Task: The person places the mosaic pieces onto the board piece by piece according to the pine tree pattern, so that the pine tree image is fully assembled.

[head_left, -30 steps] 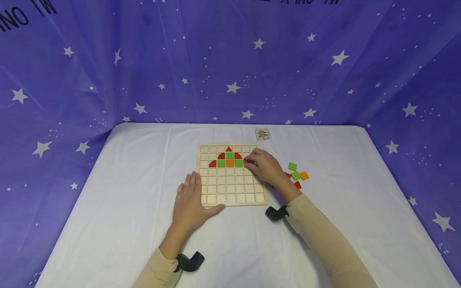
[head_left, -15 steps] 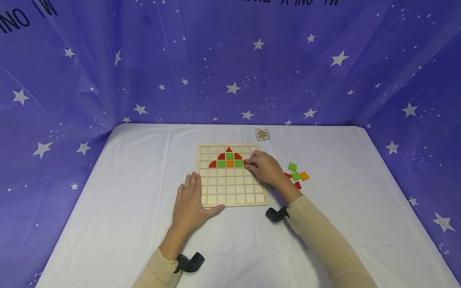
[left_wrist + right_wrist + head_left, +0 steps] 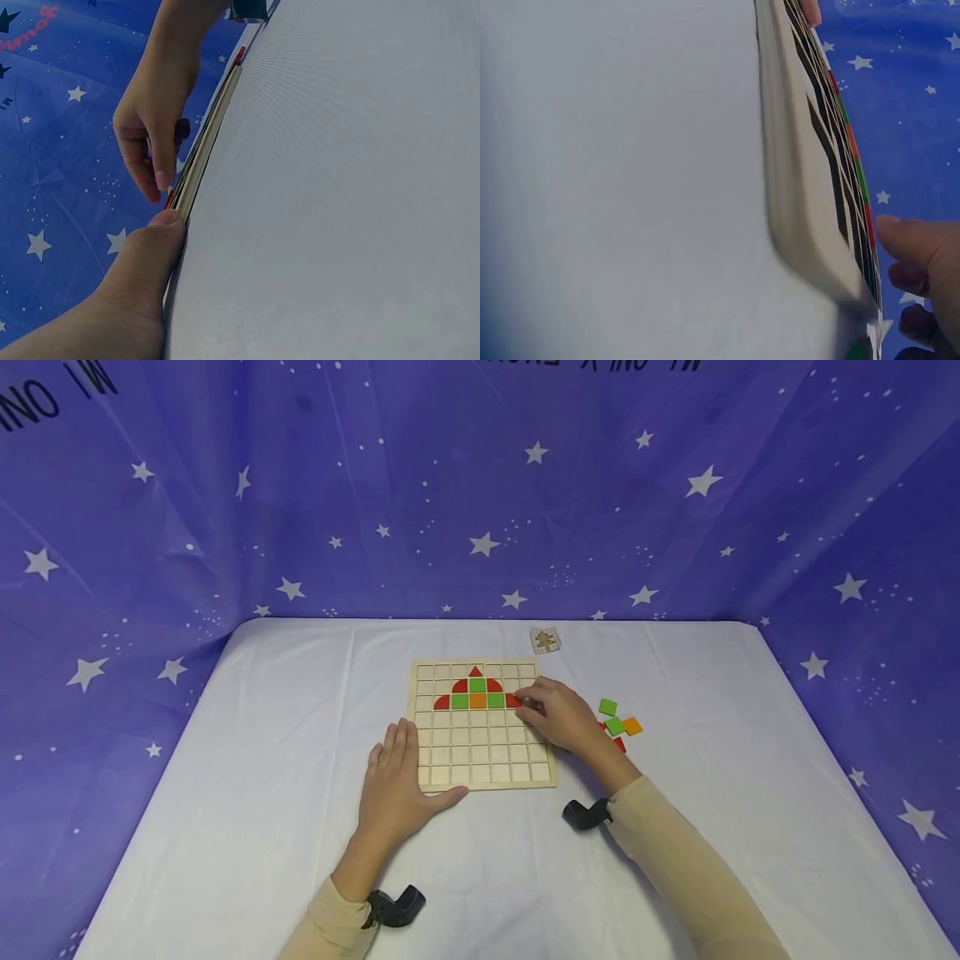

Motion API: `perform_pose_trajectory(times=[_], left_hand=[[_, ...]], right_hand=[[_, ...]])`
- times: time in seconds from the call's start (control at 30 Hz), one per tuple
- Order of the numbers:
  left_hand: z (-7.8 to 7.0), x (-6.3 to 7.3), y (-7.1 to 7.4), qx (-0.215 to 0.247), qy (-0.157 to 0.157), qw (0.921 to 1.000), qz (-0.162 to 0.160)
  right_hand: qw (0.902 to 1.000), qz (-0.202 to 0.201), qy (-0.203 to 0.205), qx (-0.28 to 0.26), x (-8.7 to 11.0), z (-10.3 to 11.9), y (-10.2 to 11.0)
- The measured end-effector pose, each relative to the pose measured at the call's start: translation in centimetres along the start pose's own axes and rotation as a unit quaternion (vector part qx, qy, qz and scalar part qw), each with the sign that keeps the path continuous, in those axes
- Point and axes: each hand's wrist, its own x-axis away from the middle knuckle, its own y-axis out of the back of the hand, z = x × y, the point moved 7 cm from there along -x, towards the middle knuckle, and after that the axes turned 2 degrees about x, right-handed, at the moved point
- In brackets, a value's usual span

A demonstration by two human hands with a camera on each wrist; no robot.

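Observation:
A wooden grid board (image 3: 480,752) lies on the table. In its upper cells, red, green and orange tiles form a stepped peak: a red triangle tile (image 3: 476,672) at the top, and an orange square tile (image 3: 477,701) midway along the third row. At that row's right end lies a red tile (image 3: 512,701), partly covered by fingers. My right hand (image 3: 562,714) is just beside it, thumb and fingertips spread slightly; the right wrist view shows the thumb (image 3: 907,236) apart from the red edge. My left hand (image 3: 392,777) rests straight-fingered along the board's left edge, thumb on the front edge.
Right of the board lie loose tiles: green squares (image 3: 608,707), an orange square (image 3: 633,727) and red pieces (image 3: 619,745), some partly behind my right forearm. A small pattern card (image 3: 545,640) lies behind the board. A starry blue curtain (image 3: 480,493) stands beyond the table's far edge.
My right hand has let go of the red tile and drawn back slightly to the right, so more of the tile shows in its cell. The left hand has stayed still.

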Motion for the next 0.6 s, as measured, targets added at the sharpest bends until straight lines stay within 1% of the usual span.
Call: perform_pose_trajectory(times=[0.2,0.3,0.4,0.6], left_hand=[[0.0,0.0,0.0,0.000,0.002,1.0000,0.001],[0.0,0.0,0.0,-0.001,0.001,1.0000,0.001],[0.0,0.0,0.1,-0.001,0.000,1.0000,0.000],[0.1,0.0,0.0,-0.001,-0.002,1.0000,-0.002]], right_hand=[[0.9999,0.001,-0.009,-0.006,1.3,-1.3,1.2],[0.9998,0.013,-0.014,-0.008,2.2,-2.2,1.7],[0.9994,0.028,-0.019,-0.001,3.1,-3.0,2.0],[0.9978,0.048,-0.031,0.035,5.3,-3.9,2.4]])
